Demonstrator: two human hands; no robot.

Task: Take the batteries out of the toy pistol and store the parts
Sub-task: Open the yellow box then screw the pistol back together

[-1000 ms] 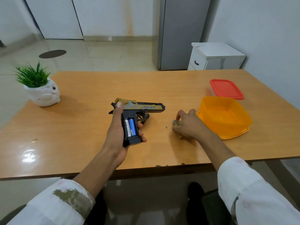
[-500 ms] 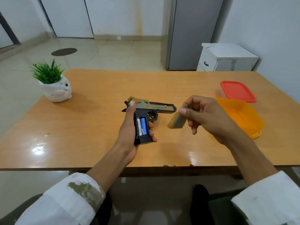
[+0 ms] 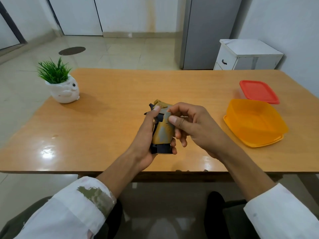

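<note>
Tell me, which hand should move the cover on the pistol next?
Right, probably. The right hand pinches the cover against the grip, so it can shift it. The left hand is busy gripping the pistol to steady it.

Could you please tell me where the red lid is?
In the head view, the red lid sits at the table's far right, just behind the open orange container.
</note>
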